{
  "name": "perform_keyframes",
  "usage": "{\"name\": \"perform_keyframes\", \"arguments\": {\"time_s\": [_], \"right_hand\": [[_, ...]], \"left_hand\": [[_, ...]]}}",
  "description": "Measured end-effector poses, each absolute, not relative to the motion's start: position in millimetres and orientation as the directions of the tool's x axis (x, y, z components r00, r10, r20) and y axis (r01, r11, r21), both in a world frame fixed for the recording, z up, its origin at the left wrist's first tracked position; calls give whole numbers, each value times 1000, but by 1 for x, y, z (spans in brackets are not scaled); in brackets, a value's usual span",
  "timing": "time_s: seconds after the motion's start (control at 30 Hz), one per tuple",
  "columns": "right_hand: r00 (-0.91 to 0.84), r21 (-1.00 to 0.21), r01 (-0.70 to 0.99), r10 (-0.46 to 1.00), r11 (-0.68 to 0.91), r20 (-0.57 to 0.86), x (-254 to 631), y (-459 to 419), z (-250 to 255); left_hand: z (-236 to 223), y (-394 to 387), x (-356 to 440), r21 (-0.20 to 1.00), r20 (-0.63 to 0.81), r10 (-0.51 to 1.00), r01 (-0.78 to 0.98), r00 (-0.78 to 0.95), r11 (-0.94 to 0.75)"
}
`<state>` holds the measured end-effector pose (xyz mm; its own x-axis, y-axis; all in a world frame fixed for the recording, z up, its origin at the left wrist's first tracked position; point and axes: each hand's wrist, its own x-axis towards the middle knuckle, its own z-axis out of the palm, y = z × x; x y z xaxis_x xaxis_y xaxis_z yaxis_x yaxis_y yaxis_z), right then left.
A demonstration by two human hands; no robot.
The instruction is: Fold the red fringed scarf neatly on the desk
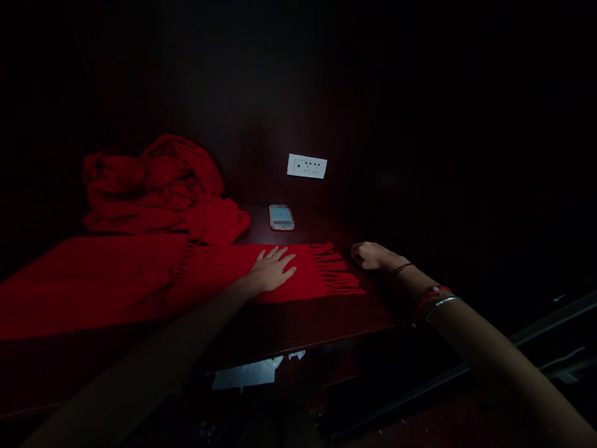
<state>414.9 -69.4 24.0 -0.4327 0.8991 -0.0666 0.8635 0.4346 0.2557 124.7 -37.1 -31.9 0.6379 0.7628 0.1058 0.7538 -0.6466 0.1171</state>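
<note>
A red fringed scarf [116, 280] lies spread flat across a dark wooden table [303, 323]. My left hand [273, 269] rests flat on it near the fringed end, fingers stretched out. My right hand [370, 255] sits just past the fringe [338, 270], fingers curled in at the tassel tips; whether it pinches any is too dark to tell. Bangles and a red thread ring my right wrist. A second red cloth [158, 186] lies bunched in a heap at the back left.
A phone [282, 217] lies on the table behind the scarf. A white wall socket [306, 166] sits on the dark wall above it. Papers [247, 374] show below the table's front edge. The room is very dark.
</note>
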Motion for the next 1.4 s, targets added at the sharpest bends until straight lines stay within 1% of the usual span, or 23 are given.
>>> {"name": "perform_keyframes", "arguments": {"time_s": [0.07,0.1,0.17,0.23,0.27,0.33,0.43,0.57,0.67,0.73,0.8,0.87,0.97,1.03,1.1,1.17,1.23,1.33,1.4], "right_hand": [[-414,237,886,910,399,11,411,-69,30],[-439,212,883,897,418,61,403,-66,31],[-530,165,845,837,508,137,377,-56,30],[-625,137,780,769,610,136,350,-42,25],[-657,127,753,745,645,113,339,-35,21],[-678,129,733,733,668,59,331,-25,14],[-630,172,766,777,619,12,352,-21,7],[-498,227,842,867,489,-22,402,-28,13],[-460,203,874,886,441,55,404,-27,23],[-502,164,862,854,480,135,383,-21,26],[-561,141,827,811,544,164,356,-13,26],[-607,140,794,787,592,113,336,-5,21],[-607,177,783,794,596,11,340,-2,13],[-555,216,809,831,546,-21,363,-5,11],[-465,255,851,884,459,-38,390,-10,13],[-403,266,879,915,395,-25,409,-14,16],[-412,224,892,910,393,42,410,-14,18],[-493,125,869,860,479,132,383,-5,18],[-523,102,852,847,514,97,358,4,16]], "left_hand": [[-33,-37,124,119,108,760,751,641,-650],[-33,-37,124,118,111,758,749,642,-652],[-33,-37,124,112,117,760,752,640,-650],[-33,-37,124,105,123,764,757,633,-644],[-33,-37,124,103,125,764,758,633,-644],[-33,-37,123,102,128,760,754,637,-649],[-34,-37,123,113,131,755,747,642,-655],[-36,-36,124,130,138,759,748,636,-651],[-37,-35,125,130,143,762,751,632,-647],[-37,-35,125,121,145,761,752,632,-648],[-36,-36,124,110,147,761,755,631,-647],[-36,-37,124,104,150,761,755,631,-647],[-35,-37,124,113,158,755,748,637,-654],[-36,-37,124,127,161,751,741,641,-660],[-37,-36,124,133,160,751,740,641,-660],[-38,-35,124,133,160,753,742,639,-657],[-38,-35,124,131,160,753,743,638,-656],[-36,-36,124,126,155,754,744,638,-656],[-35,-37,124,120,154,755,746,638,-655]]}}
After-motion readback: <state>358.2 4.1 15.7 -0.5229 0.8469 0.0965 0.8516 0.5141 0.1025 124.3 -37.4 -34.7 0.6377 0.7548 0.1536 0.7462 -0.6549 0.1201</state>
